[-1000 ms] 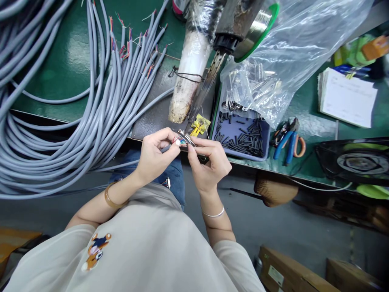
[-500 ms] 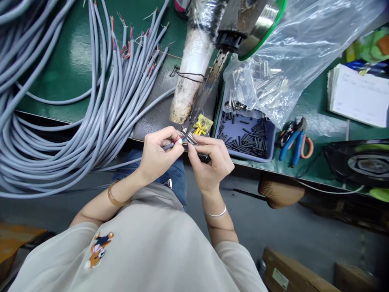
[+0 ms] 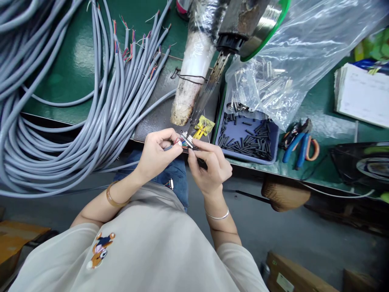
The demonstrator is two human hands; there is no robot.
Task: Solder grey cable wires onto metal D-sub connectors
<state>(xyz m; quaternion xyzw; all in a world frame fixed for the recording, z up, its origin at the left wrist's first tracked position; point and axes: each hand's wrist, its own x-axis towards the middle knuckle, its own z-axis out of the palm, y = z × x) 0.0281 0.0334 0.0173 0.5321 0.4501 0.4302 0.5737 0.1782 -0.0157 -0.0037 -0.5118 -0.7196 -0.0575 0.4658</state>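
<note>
My left hand is closed in a pinch on the end of a grey cable whose coloured wires fan out at the tip. My right hand is closed on a small metal connector, held against those wire ends. Both hands meet at the front edge of the green bench, just below the tip of a soldering iron that slants down from a wrapped stand. A yellow clip lies right behind the connector.
A thick bundle of grey cables with stripped ends fills the left of the bench. A blue tray of black sleeves sits to the right, under a clear bag of metal connectors. Blue-handled cutters, a paper pad and cardboard boxes lie further right.
The view has drifted a little, shifting the bench items rightward in frame. My hands stay together at the connector, with the fingers only slightly adjusted.
</note>
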